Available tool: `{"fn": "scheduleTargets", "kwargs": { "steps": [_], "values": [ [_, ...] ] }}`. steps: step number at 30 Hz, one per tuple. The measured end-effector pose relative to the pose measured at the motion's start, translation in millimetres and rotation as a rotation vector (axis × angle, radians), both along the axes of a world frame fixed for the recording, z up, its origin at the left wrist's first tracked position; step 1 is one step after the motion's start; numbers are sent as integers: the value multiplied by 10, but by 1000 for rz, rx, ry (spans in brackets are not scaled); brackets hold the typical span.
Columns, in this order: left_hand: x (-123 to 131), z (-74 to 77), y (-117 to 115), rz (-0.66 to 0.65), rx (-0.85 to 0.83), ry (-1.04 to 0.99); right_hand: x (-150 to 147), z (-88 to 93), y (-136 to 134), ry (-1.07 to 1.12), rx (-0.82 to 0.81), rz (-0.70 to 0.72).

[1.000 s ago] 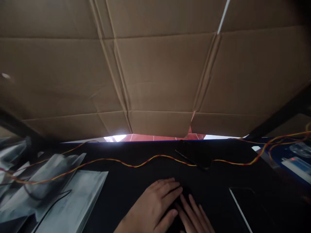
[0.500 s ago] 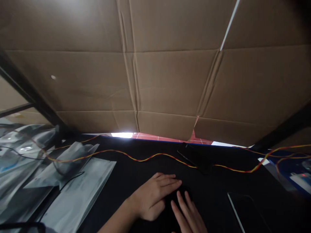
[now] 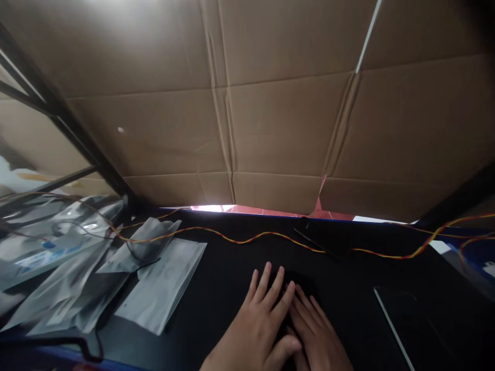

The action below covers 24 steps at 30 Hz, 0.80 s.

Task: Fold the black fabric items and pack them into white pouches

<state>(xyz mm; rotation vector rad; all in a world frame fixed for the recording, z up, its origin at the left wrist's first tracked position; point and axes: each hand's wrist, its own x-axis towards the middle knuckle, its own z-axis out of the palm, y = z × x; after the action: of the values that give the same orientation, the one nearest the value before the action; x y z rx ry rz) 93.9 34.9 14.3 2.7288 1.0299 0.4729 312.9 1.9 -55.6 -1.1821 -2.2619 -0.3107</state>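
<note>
Okay, left hand (image 3: pixel 257 327) palm down, fingers fanned, holding nothing; right hand (image 3: pixel 319 335) touching it, fingers straight and together, no grip visible. Black tabletop (image 3: pixel 228 278) directly beneath both. Dark slab (image 3: pixel 413 327), one, right of right hand, apart. Red-yellow wire (image 3: pixel 266 233) beyond fingertips. Blue print (image 3: pixel 42 257) on left-side bag too blurred to read. Nearest frosted pouches (image 3: pixel 170 288): two; bag pile (image 3: pixel 69 283) behind uncountable.

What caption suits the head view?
Left hand and right hand close together over a black tabletop, cardboard behind.
</note>
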Motion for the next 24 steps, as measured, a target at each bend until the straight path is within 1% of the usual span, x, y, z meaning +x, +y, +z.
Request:
{"fn": "scheduleTargets", "kwargs": {
  "steps": [1, 2, 4, 6, 7, 8, 9, 10, 11, 13, 17, 19, 21, 24],
  "values": [
    [-144, 15, -48, 50, 37, 4, -3, 19, -7, 0, -13, -1],
    [-324, 24, -76, 142, 82, -5, -7, 36, -12, -1, -27, -6],
    [-752, 7, -76, 431, 216, -55, -16, 61, -22, 4, -53, -16],
    [-1187, -56, -26, 673, 328, -59, -22, 70, -32, 26, -67, -18],
    [-1372, -96, 3, 744, 342, -57, -23, 71, -37, 40, -77, -21],
    [-1519, -133, 27, 776, 341, -53, -23, 71, -42, 55, -86, -20],
    [-1619, -162, 41, 775, 323, -48, -23, 71, -47, 68, -97, -18],
    [-1667, -178, 40, 751, 294, -46, -24, 73, -52, 81, -108, -15],
    [-1661, -182, 22, 714, 262, -45, -26, 77, -56, 93, -116, -11],
    [-1507, -151, -55, 631, 190, -52, -33, 90, -66, 114, -130, -11],
    [-903, -48, -252, 496, 38, -90, -45, 146, -102, 163, -113, -51],
    [-620, -33, -306, 468, -7, -125, -52, 202, -134, 189, -60, -71],
    [-415, -45, -328, 455, -20, -173, -78, 277, -172, 206, 14, -66],
    [-269, -66, -339, 429, -7, -260, -186, 389, -214, 170, 96, 10]
  ]
}}
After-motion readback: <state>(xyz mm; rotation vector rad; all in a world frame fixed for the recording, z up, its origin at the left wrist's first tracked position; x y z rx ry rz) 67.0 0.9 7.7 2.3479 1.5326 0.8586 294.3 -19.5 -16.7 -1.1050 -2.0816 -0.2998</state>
